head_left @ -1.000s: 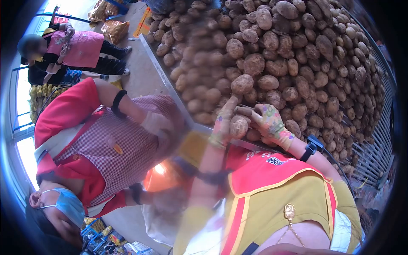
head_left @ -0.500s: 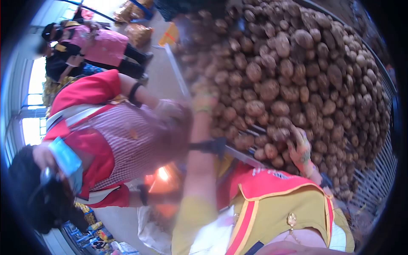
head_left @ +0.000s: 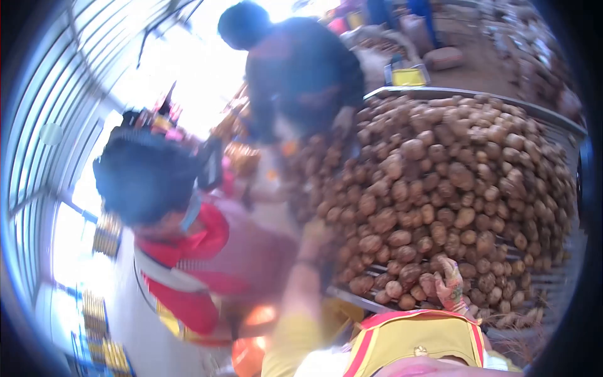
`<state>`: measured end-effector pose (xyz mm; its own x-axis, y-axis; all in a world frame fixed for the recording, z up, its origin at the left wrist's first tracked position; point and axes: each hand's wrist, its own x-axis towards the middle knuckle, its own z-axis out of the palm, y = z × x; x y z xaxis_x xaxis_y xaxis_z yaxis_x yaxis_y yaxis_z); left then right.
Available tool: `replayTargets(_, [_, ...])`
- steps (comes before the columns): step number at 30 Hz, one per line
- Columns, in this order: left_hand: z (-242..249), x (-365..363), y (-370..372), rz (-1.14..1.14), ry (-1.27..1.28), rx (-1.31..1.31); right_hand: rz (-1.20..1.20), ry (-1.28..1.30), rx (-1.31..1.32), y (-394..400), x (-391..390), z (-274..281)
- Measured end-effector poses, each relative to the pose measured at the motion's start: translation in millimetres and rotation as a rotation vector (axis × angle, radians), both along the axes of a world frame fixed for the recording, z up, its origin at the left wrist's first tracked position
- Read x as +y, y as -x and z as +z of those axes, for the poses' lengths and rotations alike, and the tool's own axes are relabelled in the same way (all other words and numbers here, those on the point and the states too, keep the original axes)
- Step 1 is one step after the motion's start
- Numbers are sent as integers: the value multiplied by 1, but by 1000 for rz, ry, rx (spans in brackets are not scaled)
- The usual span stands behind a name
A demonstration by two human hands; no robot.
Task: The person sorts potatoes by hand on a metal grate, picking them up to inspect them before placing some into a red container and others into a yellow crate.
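A heap of potatoes [head_left: 433,188] lies on a slatted metal table [head_left: 559,276]. My left hand [head_left: 317,232] is stretched forward at the heap's left edge. Motion smears its fingers, so its grip does not show. Low on the heap, near my body, rests my right hand [head_left: 450,286], which has a patterned, glove-like covering. Its fingers are apart and touch a brown potato [head_left: 428,284] on their left side. Metal slats show between several potatoes near it.
A co-worker in a red top [head_left: 201,242] stands close on my left, beside an orange bag [head_left: 248,355]. Another person in dark clothes [head_left: 304,75] bends over the far end. A raised metal rim [head_left: 471,93] edges the table; a yellow-topped item [head_left: 408,76] stands beyond.
My view has tilted up and swung, so the heap sits lower in it. A person in dark clothes now shows at the far end. My right hand stays low on the heap.
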<state>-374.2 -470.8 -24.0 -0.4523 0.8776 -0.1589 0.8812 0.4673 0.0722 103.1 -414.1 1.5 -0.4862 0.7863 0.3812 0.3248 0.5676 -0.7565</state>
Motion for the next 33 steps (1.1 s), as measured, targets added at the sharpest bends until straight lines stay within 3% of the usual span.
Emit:
replayTargets(2, [30, -3, -22, 106, -113, -135, -42, 121, -13, -21, -3, 0])
replayTargets(4, [60, -8, -51, 223, -188, -225, -65, 65, -21, -34, -3, 3])
replayTargets(7, [33, -2, -47, 391, -110, -163, -50, 26, 2, -46, -2, 2])
replayTargets(11, [125, -6, -160, 321, -750, -1466, 17, 47, 90, -47, 0, 27])
replayTargets(12, [126, -6, -180, 72, -840, -1349, 56, 117, 85, -47, 1, 44])
replayTargets(14, [132, -11, -226, -87, -921, -1546, 109, 217, 150, -46, 3, 55])
replayTargets(16, [150, -20, -268, -218, -992, -1696, 135, 104, 224, -48, 4, 61])
replayTargets(17, [152, -14, -278, -472, -1058, -1496, 168, 231, 239, -50, 2, 75])
replayTargets(20, [158, -40, -331, 5, -820, -1874, 239, 259, 309, -64, -4, 94])
replayTargets(21, [166, -45, -348, -9, -808, -1889, 256, 308, 307, -71, -9, 97])
replayTargets(24, [160, -54, -381, 60, -784, -2031, 321, 416, 316, -92, -17, 103])
replayTargets(26, [163, -60, -409, 280, -849, -2238, 390, 472, 331, -105, -26, 102])
replayTargets(27, [158, -62, -413, 165, -729, -2235, 428, 521, 338, -110, -29, 98])
replayTargets(30, [120, -72, -438, 317, -644, -2104, 352, 589, 331, -118, -38, 61])
replayTargets(32, [49, -80, -444, -262, -678, -1576, 350, 657, 202, -135, -36, 52])
replayTargets(33, [-12, -88, -438, -161, -579, -1684, 355, 688, 153, -145, -31, 27])
